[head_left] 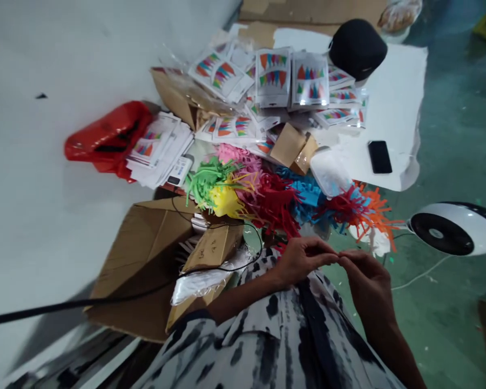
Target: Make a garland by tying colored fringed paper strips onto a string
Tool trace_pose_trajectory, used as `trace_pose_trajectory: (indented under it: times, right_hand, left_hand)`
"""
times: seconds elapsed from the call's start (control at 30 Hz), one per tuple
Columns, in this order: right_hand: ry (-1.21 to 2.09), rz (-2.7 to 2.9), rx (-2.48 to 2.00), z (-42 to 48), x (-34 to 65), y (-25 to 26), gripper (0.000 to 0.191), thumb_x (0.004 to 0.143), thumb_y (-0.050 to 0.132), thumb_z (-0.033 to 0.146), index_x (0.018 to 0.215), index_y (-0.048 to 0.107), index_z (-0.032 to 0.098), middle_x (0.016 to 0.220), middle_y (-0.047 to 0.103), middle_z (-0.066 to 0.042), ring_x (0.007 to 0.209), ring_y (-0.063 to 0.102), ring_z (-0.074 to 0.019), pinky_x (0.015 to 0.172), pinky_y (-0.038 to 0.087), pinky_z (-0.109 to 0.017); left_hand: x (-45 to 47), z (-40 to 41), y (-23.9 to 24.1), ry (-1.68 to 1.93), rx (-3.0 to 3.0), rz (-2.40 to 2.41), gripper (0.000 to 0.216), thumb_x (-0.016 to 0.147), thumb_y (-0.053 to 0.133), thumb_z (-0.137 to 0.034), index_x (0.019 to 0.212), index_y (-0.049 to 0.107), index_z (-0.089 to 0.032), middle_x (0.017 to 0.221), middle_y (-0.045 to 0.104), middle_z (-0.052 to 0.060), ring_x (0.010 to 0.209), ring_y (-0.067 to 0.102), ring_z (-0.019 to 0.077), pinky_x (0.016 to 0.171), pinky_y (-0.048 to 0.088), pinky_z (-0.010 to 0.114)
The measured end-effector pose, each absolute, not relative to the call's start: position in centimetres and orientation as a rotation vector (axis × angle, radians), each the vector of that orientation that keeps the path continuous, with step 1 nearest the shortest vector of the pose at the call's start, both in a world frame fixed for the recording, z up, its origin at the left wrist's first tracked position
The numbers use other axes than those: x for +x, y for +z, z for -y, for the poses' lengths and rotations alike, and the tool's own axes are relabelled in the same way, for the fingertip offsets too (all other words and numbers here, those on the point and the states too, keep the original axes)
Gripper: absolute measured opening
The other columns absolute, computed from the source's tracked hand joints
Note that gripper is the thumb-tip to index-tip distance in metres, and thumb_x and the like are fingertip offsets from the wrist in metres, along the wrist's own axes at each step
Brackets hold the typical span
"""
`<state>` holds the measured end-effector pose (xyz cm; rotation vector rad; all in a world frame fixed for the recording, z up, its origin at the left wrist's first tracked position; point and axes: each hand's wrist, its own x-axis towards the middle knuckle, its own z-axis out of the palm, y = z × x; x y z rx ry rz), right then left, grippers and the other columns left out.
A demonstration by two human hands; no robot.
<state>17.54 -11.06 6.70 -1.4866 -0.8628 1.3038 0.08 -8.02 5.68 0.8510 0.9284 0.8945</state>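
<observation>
My left hand (302, 260) and my right hand (366, 273) meet above my lap with fingertips pinched together. Whatever sits between them, if anything, is too small to make out. Just beyond my left hand lies a heap of fringed paper tassels: dark red (273, 202), yellow (227, 201), green (208, 181), pink (237, 156) and blue (305, 192). Orange tassels (378, 208) spread out past my right hand. A white plastic container (331, 172) rests against the blue and red tassels.
Packets of printed cards (273, 78) are stacked behind, near a black rounded device (358, 48). A phone (379, 156) lies on white sheeting. An open cardboard box (141, 259) stands left, crossed by a black cable (117, 299). A red bag (109, 135) and a white fan-like device (456, 228) flank the heap.
</observation>
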Motion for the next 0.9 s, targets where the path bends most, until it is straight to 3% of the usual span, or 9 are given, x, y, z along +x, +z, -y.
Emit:
trace_pose_trajectory:
  times: [0.5,0.7,0.9]
  right_hand:
    - [1.316,0.900,-1.436,9.3,16.0,7.9,0.020,0.083,0.084,0.041,0.092,0.077,0.025,0.087,0.076,-0.001,0.080,0.070,-0.0174,0.076,0.058,-0.030]
    - [1.208,0.933,-1.466,9.7,16.7,7.0,0.017,0.084,0.083,0.040,0.083,0.077,0.024,0.081,0.073,-0.001,0.077,0.067,-0.0167,0.074,0.055,-0.030]
    - [1.185,0.953,-1.495,9.8,17.1,7.0,0.023,0.088,0.078,0.044,0.082,0.073,0.022,0.079,0.070,-0.001,0.075,0.065,-0.0167,0.073,0.054,-0.030]
  left_hand:
    - [-0.6,7.0,6.4,0.882,1.053,-1.021,0.022,0.090,0.075,-0.039,0.087,0.075,-0.018,0.082,0.074,0.002,0.076,0.067,0.0144,0.071,0.052,0.023]
    - [-0.2,6.4,5.8,0.783,1.180,-0.987,0.024,0.095,0.069,-0.041,0.106,0.078,-0.021,0.098,0.079,0.004,0.088,0.073,0.0180,0.081,0.055,0.027]
    - [0.0,5.9,5.5,0.687,1.232,-0.992,0.028,0.093,0.071,-0.044,0.087,0.080,-0.018,0.081,0.077,0.003,0.073,0.067,0.0156,0.068,0.049,0.024]
